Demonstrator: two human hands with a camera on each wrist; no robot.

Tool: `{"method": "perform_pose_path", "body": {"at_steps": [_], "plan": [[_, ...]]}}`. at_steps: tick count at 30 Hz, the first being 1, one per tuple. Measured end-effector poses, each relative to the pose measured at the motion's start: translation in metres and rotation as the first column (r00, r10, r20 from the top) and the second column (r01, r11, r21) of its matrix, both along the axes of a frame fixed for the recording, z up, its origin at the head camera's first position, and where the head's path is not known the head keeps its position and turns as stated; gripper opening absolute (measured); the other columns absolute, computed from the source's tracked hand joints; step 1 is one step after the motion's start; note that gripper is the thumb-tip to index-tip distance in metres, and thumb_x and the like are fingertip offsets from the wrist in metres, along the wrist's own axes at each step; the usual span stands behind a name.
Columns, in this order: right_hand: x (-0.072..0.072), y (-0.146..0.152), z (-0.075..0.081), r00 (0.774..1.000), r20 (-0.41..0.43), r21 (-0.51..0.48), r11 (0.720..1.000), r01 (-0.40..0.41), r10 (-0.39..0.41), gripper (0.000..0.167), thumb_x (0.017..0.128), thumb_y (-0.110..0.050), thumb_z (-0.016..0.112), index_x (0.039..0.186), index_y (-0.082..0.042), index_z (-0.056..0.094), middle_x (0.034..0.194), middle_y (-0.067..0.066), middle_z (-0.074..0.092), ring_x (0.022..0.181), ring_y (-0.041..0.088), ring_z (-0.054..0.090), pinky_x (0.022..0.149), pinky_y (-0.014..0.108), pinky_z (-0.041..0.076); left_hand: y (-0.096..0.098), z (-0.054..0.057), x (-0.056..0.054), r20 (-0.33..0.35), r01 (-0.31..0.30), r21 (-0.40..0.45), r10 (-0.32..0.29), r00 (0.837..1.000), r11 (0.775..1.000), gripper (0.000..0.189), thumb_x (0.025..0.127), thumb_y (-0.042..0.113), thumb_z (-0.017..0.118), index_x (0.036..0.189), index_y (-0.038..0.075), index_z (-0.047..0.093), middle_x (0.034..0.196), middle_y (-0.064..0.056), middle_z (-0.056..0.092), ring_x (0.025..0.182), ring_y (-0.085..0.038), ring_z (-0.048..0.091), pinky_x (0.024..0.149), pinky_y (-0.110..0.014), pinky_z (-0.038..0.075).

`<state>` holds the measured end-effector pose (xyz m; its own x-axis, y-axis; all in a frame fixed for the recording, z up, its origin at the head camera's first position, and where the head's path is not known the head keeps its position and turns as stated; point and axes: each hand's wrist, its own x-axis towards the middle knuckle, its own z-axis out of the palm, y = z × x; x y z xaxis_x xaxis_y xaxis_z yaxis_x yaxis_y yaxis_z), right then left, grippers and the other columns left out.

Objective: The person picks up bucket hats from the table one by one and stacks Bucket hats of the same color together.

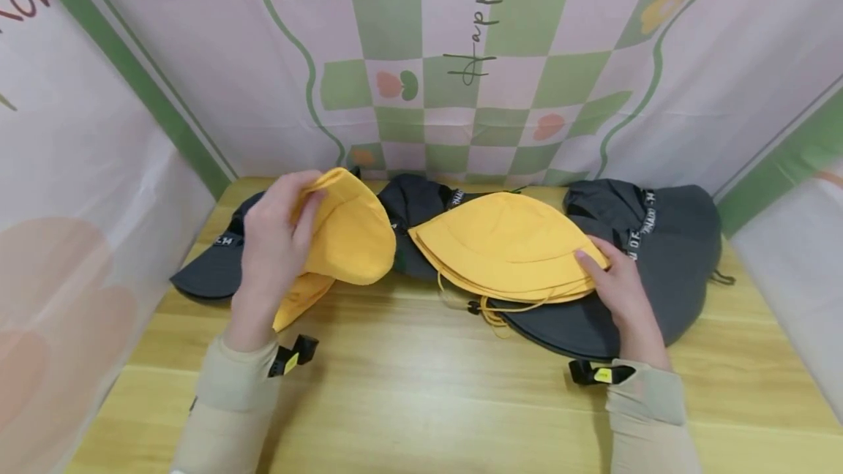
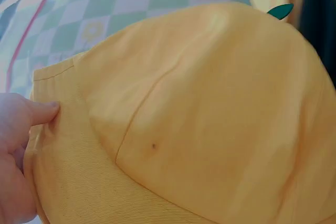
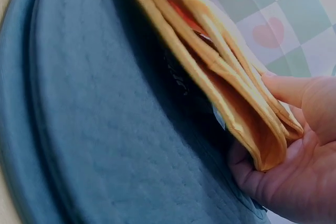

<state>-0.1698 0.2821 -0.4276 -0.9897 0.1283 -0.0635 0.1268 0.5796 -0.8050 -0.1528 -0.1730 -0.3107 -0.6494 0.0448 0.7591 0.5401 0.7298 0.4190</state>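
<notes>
Left hand (image 1: 273, 240) in a pinch on a yellow hat (image 1: 356, 240), right hand (image 1: 620, 285) likewise on layered brims (image 1: 503, 274)

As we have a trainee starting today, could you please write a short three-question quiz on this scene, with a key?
1. Multiple choice: what does the right hand pinch?
A) its own sleeve
B) a yellow brim
C) the table's edge

2. True or false: the left hand lies flat on the table.

3. Fill in: in the head view, the lettering on the checked cloth reads ____.

Key
1. B
2. False; it pinches a yellow hat, held up off the table.
3. Happy
</notes>
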Motion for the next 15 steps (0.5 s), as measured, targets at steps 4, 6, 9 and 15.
{"method": "perform_pose_path", "body": {"at_steps": [4, 6, 9, 15], "plan": [[0.000, -0.002, 0.001, 1.000, 0.006, -0.015, 1.000, -0.002, 0.002, 0.065, 0.105, -0.043, 0.045, 0.154, -0.001, 0.035, 0.157, 0.028, 0.035, 0.139, 0.043, 0.036, 0.110, 0.059, 0.033, -0.009, 0.009, -0.002, -0.027, -0.051, 0.077, 0.053, 0.998, 0.996, 0.022, 0.100, 0.015, 0.060, 0.110, -0.004, 0.067, 0.104, -0.021, 0.071, 0.094, -0.033, 0.069, 0.082, -0.042, 0.056], [0.000, -0.002, 0.001, 1.000, 0.007, -0.019, 1.000, 0.000, 0.000, 0.065, 0.105, -0.043, 0.045, 0.154, -0.001, 0.034, 0.157, 0.028, 0.035, 0.139, 0.042, 0.036, 0.110, 0.059, 0.033, -0.012, 0.011, -0.002, -0.026, -0.076, 0.096, 0.078, 0.997, 0.992, 0.025, 0.101, 0.018, 0.059, 0.112, -0.004, 0.067, 0.105, -0.021, 0.071, 0.094, -0.032, 0.069, 0.081, -0.036, 0.054], [0.000, -0.002, 0.001, 1.000, 0.005, -0.017, 1.000, 0.005, -0.005, 0.065, 0.105, -0.043, 0.045, 0.154, -0.001, 0.034, 0.157, 0.027, 0.035, 0.138, 0.041, 0.038, 0.110, 0.059, 0.033, -0.012, 0.015, -0.004, -0.036, -0.094, 0.138, 0.100, 0.994, 0.986, 0.026, 0.101, 0.018, 0.060, 0.111, -0.004, 0.067, 0.104, -0.021, 0.071, 0.090, -0.032, 0.068, 0.078, -0.025, 0.050], [0.000, -0.002, 0.001, 1.000, 0.019, -0.024, 1.000, 0.004, -0.003, 0.066, 0.105, -0.044, 0.044, 0.155, -0.002, 0.033, 0.158, 0.027, 0.034, 0.138, 0.041, 0.037, 0.111, 0.060, 0.032, -0.012, 0.029, -0.003, -0.072, -0.137, 0.287, 0.164, 0.984, 0.948, 0.031, 0.100, 0.024, 0.062, 0.112, -0.004, 0.067, 0.102, -0.018, 0.072, 0.077, -0.016, 0.060, 0.070, -0.013, 0.041]]}}
